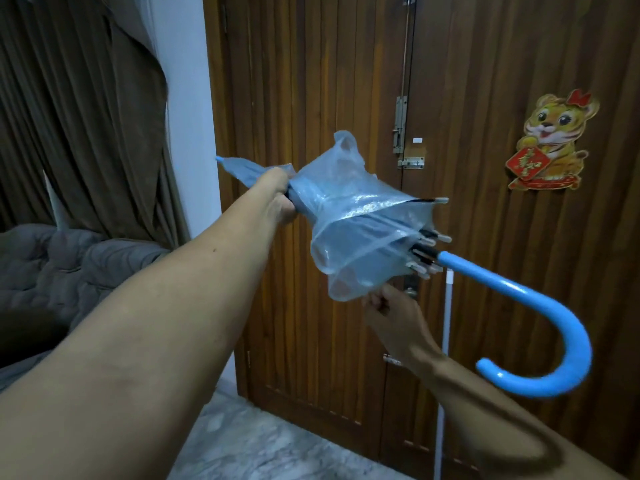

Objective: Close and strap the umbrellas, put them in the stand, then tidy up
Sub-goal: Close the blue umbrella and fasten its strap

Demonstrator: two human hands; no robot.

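Observation:
A light blue translucent umbrella (360, 216) is held level in front of a wooden door, its tip pointing left and its blue crook handle (540, 313) curving down at the right. The canopy is collapsed but loose, its folds puffed out and the rib tips spread. My left hand (277, 199) is shut around the canopy near the tip end. My right hand (391, 313) is below the loose canopy edge, its fingers pinching the plastic fabric there. No strap is visible.
A brown wooden double door (311, 98) with bolts and a tiger sticker (550, 140) fills the background. Brown curtains (86, 116) hang at the left above a grey quilted cover (69, 271). A thin white rod (446, 341) leans against the door. The floor is marble.

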